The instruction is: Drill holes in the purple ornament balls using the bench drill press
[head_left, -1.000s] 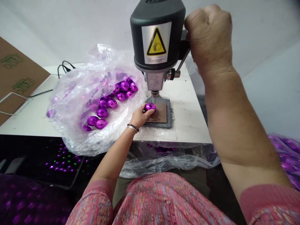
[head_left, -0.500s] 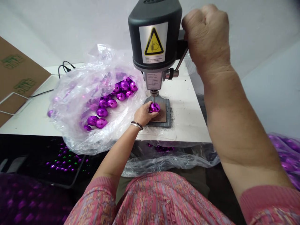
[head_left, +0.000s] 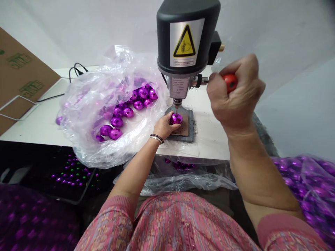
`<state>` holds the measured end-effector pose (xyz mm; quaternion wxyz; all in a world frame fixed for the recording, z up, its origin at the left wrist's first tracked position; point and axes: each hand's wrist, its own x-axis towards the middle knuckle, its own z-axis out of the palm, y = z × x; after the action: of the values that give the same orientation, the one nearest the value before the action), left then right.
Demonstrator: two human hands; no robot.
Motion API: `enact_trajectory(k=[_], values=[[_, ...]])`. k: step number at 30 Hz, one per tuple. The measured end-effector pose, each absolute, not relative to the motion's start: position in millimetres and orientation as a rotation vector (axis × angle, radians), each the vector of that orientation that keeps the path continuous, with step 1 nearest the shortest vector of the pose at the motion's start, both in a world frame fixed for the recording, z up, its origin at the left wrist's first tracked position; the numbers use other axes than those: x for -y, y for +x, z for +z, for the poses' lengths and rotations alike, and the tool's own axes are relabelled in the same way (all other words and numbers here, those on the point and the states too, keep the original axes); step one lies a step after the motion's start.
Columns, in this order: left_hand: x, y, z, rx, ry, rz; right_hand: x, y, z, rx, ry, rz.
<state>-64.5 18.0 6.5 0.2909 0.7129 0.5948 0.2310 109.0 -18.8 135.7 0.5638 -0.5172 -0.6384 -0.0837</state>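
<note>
The left hand [head_left: 164, 126] grips the purple ball [head_left: 176, 119] between thumb and fingers, apparently under the drill bit [head_left: 177, 108].

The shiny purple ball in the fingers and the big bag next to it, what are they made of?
Purple ball: probably hard plastic with a mirror-like finish, since its little flat faces flash; coated glass is possible.

Bag: thin, glossy plastic film, most likely, because it is see-through and crinkled.

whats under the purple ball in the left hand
A brown board shows beneath the purple ball, lying on a grey base plate. The ball and left hand cover the spot directly below, so contact there can't be seen.
</note>
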Motion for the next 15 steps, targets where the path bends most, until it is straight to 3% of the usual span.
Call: enact_trajectory(k=[6, 15], values=[[-18.6, -64.5, 4.8, -1.59, 1.882, 0.591, 25.9, 109.4, 97.5, 1.49, -1.295, -0.307], [-15.9, -63.7, 9.0, -1.605, 1.909, 0.576, 23.0, 107.1, 79.6, 1.44, -1.182, -0.563]])
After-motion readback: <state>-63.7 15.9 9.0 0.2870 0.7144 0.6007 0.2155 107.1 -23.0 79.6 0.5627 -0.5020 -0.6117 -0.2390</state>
